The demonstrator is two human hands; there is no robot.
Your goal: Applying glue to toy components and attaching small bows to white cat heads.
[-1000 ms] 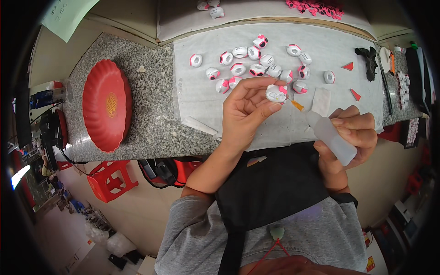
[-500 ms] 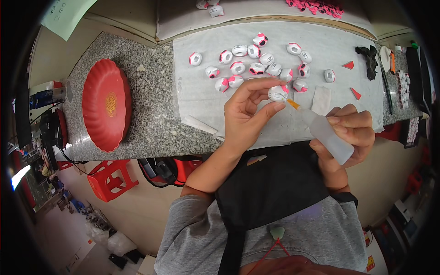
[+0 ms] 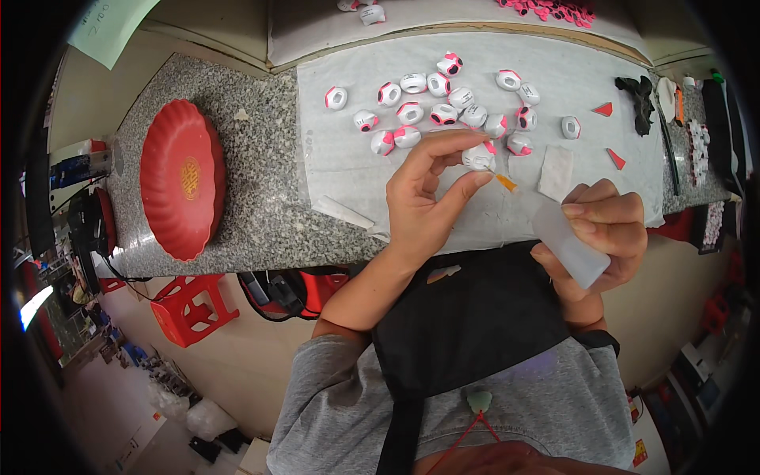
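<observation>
Between the thumb and fingers of my left hand [image 3: 427,184] is a small white and pink plastic piece [image 3: 478,157], held above the paper-covered worktop. My right hand [image 3: 603,229] is wrapped round a translucent squeeze bottle [image 3: 571,244], tilted so that it points up and left. The bottle's orange needle tip [image 3: 506,183] meets the lower edge of the white piece, or comes very close; I cannot tell which. Several more white and pink pieces [image 3: 410,113] lie spread on the white paper [image 3: 332,170] beyond my hands. Whether any liquid leaves the needle does not show.
A red scalloped tray [image 3: 184,182] stands on the granite counter at the left. Beside my right hand lies a folded white cloth or tissue [image 3: 556,172]. Two small red triangles [image 3: 616,159] and a crumpled black item [image 3: 636,103] are farther right. A red stool [image 3: 195,310] stands below the counter.
The white piece has turned slightly in my left fingers, and the needle tip has shifted a little down to its lower edge. Both hands keep their hold.
</observation>
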